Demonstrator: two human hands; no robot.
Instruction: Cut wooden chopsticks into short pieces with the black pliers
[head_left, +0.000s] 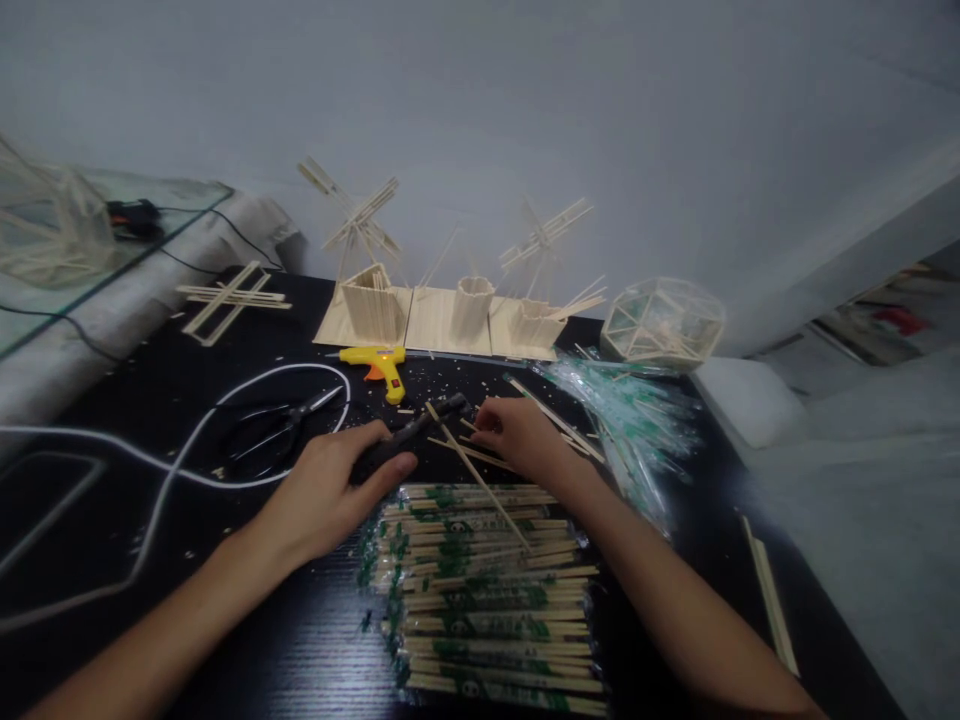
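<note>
My left hand [330,490] is wrapped round the dark handles of a cutting tool [409,435] whose head points right and away from me. My right hand [517,435] is closed in a pinch on thin wooden sticks [480,455] right at the tool's tip. One long stick [480,475] slants from the tool down across a stack of wrapped chopsticks [487,595] lying just in front of both hands.
A yellow glue gun [379,365], black scissors [281,425] and a looping white cable [187,455] lie to the left. Stick-built windmill models [442,305] and a faceted stick frame [664,320] stand at the back. Empty plastic wrappers [634,415] pile at right.
</note>
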